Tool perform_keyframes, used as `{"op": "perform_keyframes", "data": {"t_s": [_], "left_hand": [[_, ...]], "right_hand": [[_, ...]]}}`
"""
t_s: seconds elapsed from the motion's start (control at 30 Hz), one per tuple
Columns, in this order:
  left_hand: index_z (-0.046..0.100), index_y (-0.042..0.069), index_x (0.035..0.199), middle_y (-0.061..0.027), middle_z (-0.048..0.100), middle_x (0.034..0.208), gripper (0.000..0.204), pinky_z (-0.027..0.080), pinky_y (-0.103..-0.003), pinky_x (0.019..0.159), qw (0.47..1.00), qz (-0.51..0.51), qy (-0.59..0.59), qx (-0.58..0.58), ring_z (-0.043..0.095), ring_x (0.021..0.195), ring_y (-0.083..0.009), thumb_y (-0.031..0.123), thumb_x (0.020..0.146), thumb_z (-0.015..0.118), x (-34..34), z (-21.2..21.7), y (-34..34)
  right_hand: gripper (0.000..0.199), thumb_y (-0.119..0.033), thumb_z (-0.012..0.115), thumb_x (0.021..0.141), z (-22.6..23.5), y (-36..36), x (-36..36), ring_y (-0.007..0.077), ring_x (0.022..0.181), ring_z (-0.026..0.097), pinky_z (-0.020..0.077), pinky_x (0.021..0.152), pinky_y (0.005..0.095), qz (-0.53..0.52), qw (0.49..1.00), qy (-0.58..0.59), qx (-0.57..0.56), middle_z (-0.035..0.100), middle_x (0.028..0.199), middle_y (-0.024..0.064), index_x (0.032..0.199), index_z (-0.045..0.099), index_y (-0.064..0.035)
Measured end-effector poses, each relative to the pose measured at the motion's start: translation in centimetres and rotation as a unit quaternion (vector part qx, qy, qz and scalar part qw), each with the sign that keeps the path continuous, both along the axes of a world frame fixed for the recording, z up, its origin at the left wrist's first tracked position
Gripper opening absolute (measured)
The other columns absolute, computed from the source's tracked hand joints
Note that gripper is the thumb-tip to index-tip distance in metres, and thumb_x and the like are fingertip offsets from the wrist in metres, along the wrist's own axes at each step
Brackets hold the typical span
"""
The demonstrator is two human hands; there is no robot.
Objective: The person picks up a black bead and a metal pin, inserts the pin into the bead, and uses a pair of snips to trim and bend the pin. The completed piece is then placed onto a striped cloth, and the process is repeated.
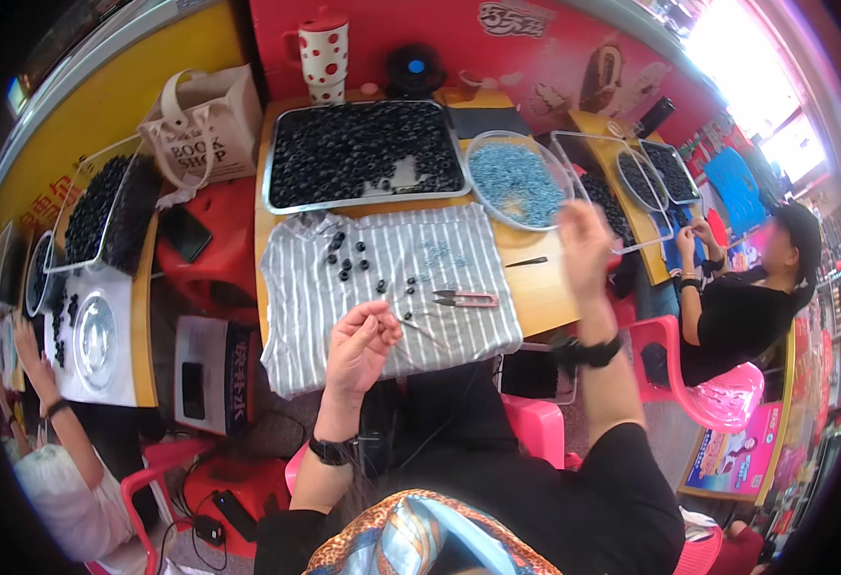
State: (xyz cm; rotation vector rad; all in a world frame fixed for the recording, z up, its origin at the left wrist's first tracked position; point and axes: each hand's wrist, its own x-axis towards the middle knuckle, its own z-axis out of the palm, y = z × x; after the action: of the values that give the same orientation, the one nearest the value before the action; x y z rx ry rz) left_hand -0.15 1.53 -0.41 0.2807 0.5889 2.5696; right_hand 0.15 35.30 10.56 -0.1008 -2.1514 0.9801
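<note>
My left hand (361, 347) is over the near edge of a grey-and-white striped cloth (296, 316), thumb and fingers pinched together. What they hold is too fine to make out. A black bead (408, 315) shows just beyond those fingertips. Raised to the right of the cloth, my right hand (585, 244) is blurred, with its fingers curled in; anything between them is too small to see. On the cloth lie several loose black beads (345, 264), a scatter of small light-blue beads (439, 257) and thread snips (468, 299) with a pinkish handle.
Behind the cloth stand a metal tray (276, 204) of black beads and a round clear tray (559, 158) of blue beads. A dark pen-like stick (526, 262) lies on the wooden table (550, 307). A spotted tumbler (324, 57) stands behind. Other people work at both sides.
</note>
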Motion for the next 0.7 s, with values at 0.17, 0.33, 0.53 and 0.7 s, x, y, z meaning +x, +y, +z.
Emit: {"op": "perform_keyframes", "data": {"t_s": [0.17, 0.33, 0.53, 0.7], "left_hand": [[0.060, 0.002, 0.092, -0.0074, 0.053, 0.078, 0.019, 0.044, -0.030, 0.070, 0.999, 0.033, -0.027, 0.007, 0.052, 0.074, -0.0201, 0.017, 0.100, 0.055, 0.0, 1.4, 1.1], [0.059, 0.003, 0.088, -0.0072, 0.052, 0.077, 0.023, 0.043, -0.029, 0.067, 0.999, 0.046, -0.018, 0.010, 0.052, 0.072, -0.0194, 0.021, 0.100, 0.055, 0.1, 1.1, 0.2], [0.056, 0.001, 0.087, -0.0072, 0.054, 0.078, 0.021, 0.045, -0.028, 0.067, 0.999, 0.033, -0.030, 0.023, 0.053, 0.073, -0.0173, 0.018, 0.099, 0.057, 0.1, 1.1, 0.3], [0.055, 0.004, 0.087, -0.0069, 0.053, 0.079, 0.023, 0.042, -0.029, 0.065, 0.999, 0.037, -0.022, -0.004, 0.053, 0.072, -0.0183, 0.022, 0.099, 0.056, 0.3, 1.3, 0.4]], "right_hand": [[0.023, -0.005, 0.069, 0.084, 0.2, 10.9, -1.6, 0.0244, 0.085, 0.063, 0.0491, 0.076, 0.0357, -0.230, 0.961, -0.014, 0.150, 0.066, 0.098, 0.0140, 0.106, 0.068, 0.0018], [0.021, 0.000, 0.073, 0.076, -2.8, -5.2, -1.2, 0.0250, 0.098, 0.062, 0.0470, 0.087, 0.0339, 0.170, 0.979, -0.113, -0.005, 0.066, 0.099, 0.0107, 0.097, 0.068, -0.0022], [0.012, -0.005, 0.070, 0.075, -3.4, -16.8, -5.6, 0.0328, 0.090, 0.059, 0.0471, 0.080, 0.0424, 0.284, 0.939, -0.118, 0.154, 0.062, 0.086, 0.0107, 0.086, 0.067, -0.0057], [0.014, -0.012, 0.071, 0.074, -4.8, -18.7, -8.7, 0.0327, 0.089, 0.062, 0.0490, 0.074, 0.0466, 0.249, 0.886, -0.210, 0.329, 0.063, 0.085, 0.0129, 0.084, 0.065, -0.0051]]}}
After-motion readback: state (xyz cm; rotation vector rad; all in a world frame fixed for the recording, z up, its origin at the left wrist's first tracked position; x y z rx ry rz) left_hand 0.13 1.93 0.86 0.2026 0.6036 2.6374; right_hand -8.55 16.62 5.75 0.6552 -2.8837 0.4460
